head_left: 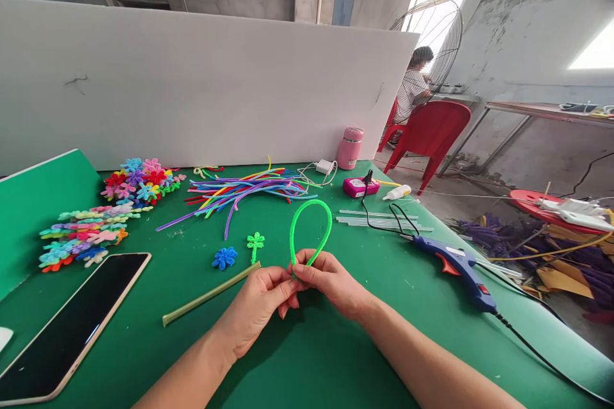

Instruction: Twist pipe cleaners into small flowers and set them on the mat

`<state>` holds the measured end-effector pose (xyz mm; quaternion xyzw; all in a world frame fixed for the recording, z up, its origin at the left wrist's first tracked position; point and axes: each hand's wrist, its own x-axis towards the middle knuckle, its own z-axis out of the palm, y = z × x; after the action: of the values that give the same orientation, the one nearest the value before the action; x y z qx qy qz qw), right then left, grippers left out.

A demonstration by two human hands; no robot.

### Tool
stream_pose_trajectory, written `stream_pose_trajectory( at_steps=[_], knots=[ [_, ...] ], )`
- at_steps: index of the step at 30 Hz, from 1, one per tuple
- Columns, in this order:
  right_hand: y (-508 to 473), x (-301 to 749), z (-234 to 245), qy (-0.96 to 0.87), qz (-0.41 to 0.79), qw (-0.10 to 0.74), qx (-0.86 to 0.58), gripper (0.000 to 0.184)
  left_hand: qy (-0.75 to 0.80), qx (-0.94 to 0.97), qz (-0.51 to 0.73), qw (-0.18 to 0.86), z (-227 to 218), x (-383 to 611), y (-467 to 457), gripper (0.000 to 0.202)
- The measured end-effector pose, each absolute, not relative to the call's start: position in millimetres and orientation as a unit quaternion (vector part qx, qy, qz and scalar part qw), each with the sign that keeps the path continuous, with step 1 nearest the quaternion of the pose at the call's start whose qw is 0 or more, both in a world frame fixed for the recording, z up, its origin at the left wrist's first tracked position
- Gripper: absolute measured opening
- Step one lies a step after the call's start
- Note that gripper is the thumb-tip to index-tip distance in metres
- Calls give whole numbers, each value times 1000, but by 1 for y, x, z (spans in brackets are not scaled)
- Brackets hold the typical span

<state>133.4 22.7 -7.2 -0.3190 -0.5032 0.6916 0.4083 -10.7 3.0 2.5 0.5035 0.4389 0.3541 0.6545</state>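
A bright green pipe cleaner [330,220] is bent into an upright teardrop loop, its two ends meeting between my hands. My left hand [263,300] pinches the ends at the bottom of the loop. Beside it, my right hand [330,281] is closed on the same spot, thumb pressed over the green strand. The fingers hide the crossing of the ends. Close to my left hand lie a thin pale green stick [206,295], a green pipe-cleaner piece with a leafy top [256,241] and a blue pipe-cleaner flower [224,258].
Loose colourful pipe cleaners [259,188] lie at the back, finished flowers [137,182] at the left above a phone [77,326]. Rightward are clear glue sticks [369,220], a blue glue gun [453,265] with its cord, and a pink bottle [350,148]. A person [413,89] sits beyond the partition.
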Motion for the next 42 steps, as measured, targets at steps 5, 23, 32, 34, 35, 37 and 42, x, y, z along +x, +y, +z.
stream_pose_trajectory(
  at_steps=[5, 23, 32, 34, 35, 37, 42],
  knots=[
    [29, 142, -1, -471, 607, 524, -367, 23, 453, 532, 305, 648, 6, -11, 1, 20],
    [46, 160, 10, -272, 536, 702, -383, 25, 447, 627, 235, 593, 14, -2, -11, 17],
    [49, 155, 3, -190, 543, 720, -387, 29, 446, 707, 225, 501, 17, 14, -24, 24],
    [49, 153, 1, -189, 538, 721, -394, 29, 449, 729, 228, 463, 17, 18, -27, 25],
    [49, 153, 0, -189, 535, 722, -396, 30, 450, 739, 228, 447, 16, 20, -29, 25],
    [49, 152, -2, -191, 525, 724, -403, 31, 456, 752, 225, 421, 13, 25, -31, 25],
    [51, 153, -7, -230, 490, 734, -410, 35, 476, 754, 215, 400, 10, 33, -34, 25]
  ],
)
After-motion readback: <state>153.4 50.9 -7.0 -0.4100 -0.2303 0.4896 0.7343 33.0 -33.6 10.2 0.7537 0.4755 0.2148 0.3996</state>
